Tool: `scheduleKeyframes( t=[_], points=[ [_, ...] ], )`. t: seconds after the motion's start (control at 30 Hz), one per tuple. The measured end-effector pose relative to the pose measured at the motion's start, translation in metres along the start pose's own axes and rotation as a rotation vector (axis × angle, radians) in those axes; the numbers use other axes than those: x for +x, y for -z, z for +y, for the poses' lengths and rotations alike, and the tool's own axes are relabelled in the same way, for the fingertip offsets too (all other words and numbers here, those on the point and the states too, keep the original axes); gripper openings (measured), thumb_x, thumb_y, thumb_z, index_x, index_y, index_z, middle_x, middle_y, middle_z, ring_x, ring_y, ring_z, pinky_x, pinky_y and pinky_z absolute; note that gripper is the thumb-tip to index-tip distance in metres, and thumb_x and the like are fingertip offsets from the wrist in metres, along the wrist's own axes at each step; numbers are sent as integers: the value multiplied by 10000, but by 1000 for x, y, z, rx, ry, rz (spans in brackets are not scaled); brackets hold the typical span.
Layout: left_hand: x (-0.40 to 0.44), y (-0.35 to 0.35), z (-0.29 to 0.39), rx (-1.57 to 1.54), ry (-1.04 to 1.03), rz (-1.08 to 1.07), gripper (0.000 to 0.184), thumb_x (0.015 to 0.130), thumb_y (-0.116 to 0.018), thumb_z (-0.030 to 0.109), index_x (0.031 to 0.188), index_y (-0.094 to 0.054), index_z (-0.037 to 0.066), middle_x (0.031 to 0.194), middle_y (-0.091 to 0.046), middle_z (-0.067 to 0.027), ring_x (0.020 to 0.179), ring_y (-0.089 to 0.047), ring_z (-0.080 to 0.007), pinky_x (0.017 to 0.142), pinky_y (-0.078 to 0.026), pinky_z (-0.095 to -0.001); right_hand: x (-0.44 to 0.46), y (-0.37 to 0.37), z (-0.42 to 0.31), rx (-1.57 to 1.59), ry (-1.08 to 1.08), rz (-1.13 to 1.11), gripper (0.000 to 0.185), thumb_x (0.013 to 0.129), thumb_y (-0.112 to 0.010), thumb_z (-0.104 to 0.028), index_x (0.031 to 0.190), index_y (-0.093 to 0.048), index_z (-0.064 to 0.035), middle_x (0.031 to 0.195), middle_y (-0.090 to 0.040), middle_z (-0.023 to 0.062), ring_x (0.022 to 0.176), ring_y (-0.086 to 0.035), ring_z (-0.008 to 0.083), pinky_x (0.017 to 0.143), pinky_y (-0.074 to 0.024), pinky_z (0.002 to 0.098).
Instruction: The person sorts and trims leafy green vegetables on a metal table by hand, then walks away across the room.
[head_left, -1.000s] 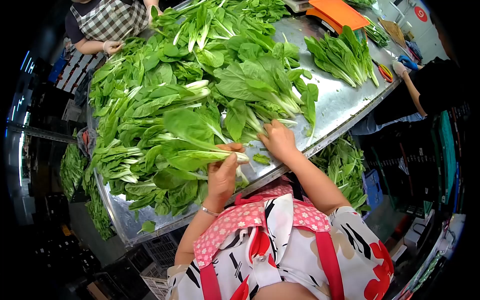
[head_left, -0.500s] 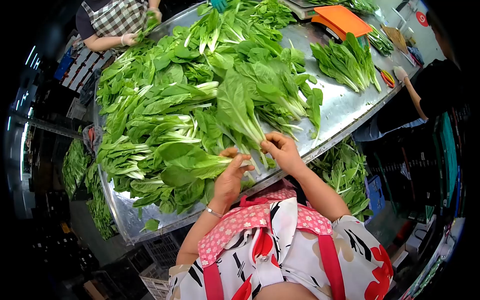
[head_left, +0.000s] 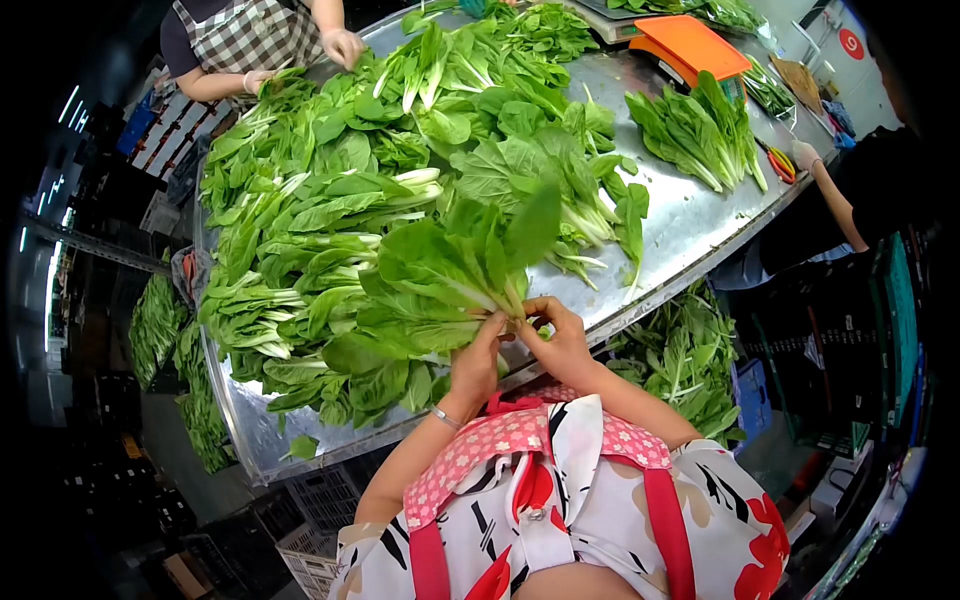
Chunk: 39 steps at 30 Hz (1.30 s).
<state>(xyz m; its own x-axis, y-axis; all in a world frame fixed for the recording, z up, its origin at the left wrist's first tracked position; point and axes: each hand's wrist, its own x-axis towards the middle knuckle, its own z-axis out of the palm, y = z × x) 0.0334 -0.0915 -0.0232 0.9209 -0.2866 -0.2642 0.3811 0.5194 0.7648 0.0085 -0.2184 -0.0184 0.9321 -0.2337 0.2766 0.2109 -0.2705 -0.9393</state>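
Left hand (head_left: pixel 476 362) closed around the pale base of a leafy green bunch (head_left: pixel 440 275), thumb and fingers pressed to the stalks. Right hand (head_left: pixel 558 345) met it at the same base, its thumb and fingers pinched on the stalk ends from the other side; fingertips of both hands nearly touched. Bunch sat just above the near edge of a metal table (head_left: pixel 665 235), leaves fanned up and to the left, one blurred leaf standing out to the right. Its lower leaves overlapped the large heap of greens (head_left: pixel 320 205), which covered the left and middle of the tabletop, with white stems pointing various ways.

Silver-toned band (head_left: pixel 446 417) on the left wrist; pink flowered apron (head_left: pixel 480 440) over a patterned shirt.

Farther right, a separate bundle (head_left: pixel 700 135) lay on bare metal, stems toward the near edge. Scissors (head_left: pixel 778 163) with red and yellow handles lay just beside it. Behind stood a scale with an orange tray (head_left: pixel 690 45).

Across the table, at upper left, a co-worker in a checked apron (head_left: pixel 255 35) had a gloved hand (head_left: pixel 258 81) at the greens. Another person in black (head_left: pixel 885 190) stood at the right edge. More greens (head_left: pixel 680 360) showed below the table, near a blue crate (head_left: pixel 752 400).
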Motion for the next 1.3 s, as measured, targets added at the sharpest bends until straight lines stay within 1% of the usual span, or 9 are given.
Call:
scheduleKeyframes(
  t=[0.47,0.63,0.67,0.83,1.03,1.17,1.23,1.27,1.3],
  points=[
    [5,7,8,-90,172,-100,304,834,-547,136,1122,-467,84,997,-566,-22,896,-531,-126,757,-409,-287,3,5,18,96,-118,-124,176,753,-595,-82,870,-519,25,734,-604,101,683,-599,157,622,-462,261],
    [5,2,22,-95,125,-160,402,805,-573,91,1176,-423,49,962,-568,-54,881,-537,-147,779,-417,-292,10,11,1,580,-472,-206,177,759,-601,-110,876,-539,8,760,-560,13,698,-506,72,636,-407,218],
    [6,1,17,-96,156,-188,402,805,-573,91,1176,-423,49,962,-568,-54,881,-537,-147,779,-417,-292,9,13,7,302,-335,-268,175,753,-608,-139,859,-556,-11,762,-564,29,686,-522,101,633,-413,241],
    [4,11,30,17,244,-186,409,771,-604,59,1145,-440,31,1073,-534,-70,984,-522,-193,845,-416,-326,10,11,-11,12,-45,-277,172,735,-629,-172,824,-568,-38,882,-566,90,813,-542,225,723,-422,301],
    [-2,16,25,-43,243,-131,345,775,-596,31,1100,-482,44,994,-569,-53,946,-530,-177,823,-415,-311,11,11,-13,55,116,-277,98,740,-616,-62,805,-543,-48,976,-537,91,894,-501,195,782,-390,301],
    [-2,18,50,-332,-68,21,219,826,-529,46,1031,-463,86,981,-551,-78,958,-510,-223,843,-401,-364,11,25,-36,645,-175,-78,76,816,-544,-60,861,-486,-42,923,-556,79,872,-514,148,787,-397,281],
    [-5,20,60,-267,-124,-23,210,820,-522,34,1013,-458,90,983,-541,-82,972,-499,-230,844,-401,-372,17,28,-30,500,-266,-16,69,800,-559,-71,807,-502,-32,834,-566,77,813,-531,187,737,-413,281],
    [-8,17,70,-182,-210,-100,219,800,-507,-4,986,-441,92,988,-529,-99,986,-491,-231,850,-399,-375,24,35,-8,-176,-171,-138,115,782,-570,-114,729,-525,-22,810,-545,79,756,-507,193,672,-407,286],
    [-9,14,70,-182,-210,-100,219,800,-507,-4,986,-441,92,988,-529,-99,986,-491,-231,850,-399,-375,20,30,10,-176,-171,-138,115,782,-570,-114,729,-525,-22,810,-545,79,756,-507,193,672,-407,286]
  ],
)
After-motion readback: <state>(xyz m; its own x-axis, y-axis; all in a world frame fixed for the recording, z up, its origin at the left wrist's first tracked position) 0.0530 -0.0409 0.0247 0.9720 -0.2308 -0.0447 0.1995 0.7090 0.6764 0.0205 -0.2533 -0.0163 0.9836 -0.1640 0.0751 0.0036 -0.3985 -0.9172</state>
